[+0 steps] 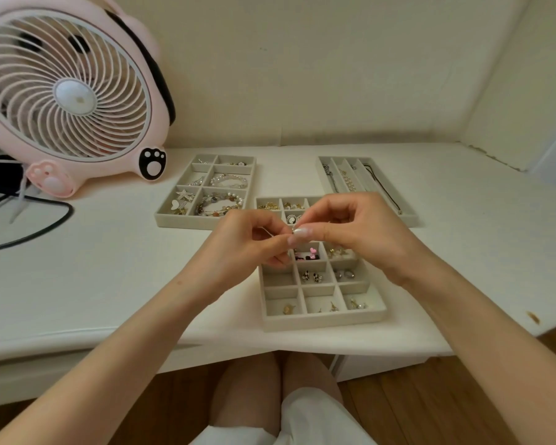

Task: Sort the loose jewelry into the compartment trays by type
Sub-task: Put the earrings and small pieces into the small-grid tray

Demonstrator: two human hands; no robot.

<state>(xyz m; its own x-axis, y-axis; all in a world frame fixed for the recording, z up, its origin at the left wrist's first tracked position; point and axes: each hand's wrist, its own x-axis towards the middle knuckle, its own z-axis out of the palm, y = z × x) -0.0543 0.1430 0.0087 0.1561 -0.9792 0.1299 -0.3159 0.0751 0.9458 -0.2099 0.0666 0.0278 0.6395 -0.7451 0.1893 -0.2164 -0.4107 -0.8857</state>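
Small silver jewelry piece (pixel 292 231), type too small to tell, is pinched between the fingertips of left hand (pixel 251 242) and right hand (pixel 353 232), above the compartment tray (pixel 321 321). A slip would likely drop it into the wrong compartment. Both wrists are raised, with the bracelet tray (pixel 174 216) at 10 o'clock.

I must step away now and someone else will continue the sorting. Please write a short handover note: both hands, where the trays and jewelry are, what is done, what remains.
Left hand and right hand together pinch one small silvery piece above the grid tray.
Grid tray, nearest the desk edge: earrings and small charms in many compartments, some bare.
Bracelet tray, back left: bracelets and pins.
Slot tray, back right: chains.
Done: most jewelry lies in the trays.
Left: put the held piece in the compartment of its type.
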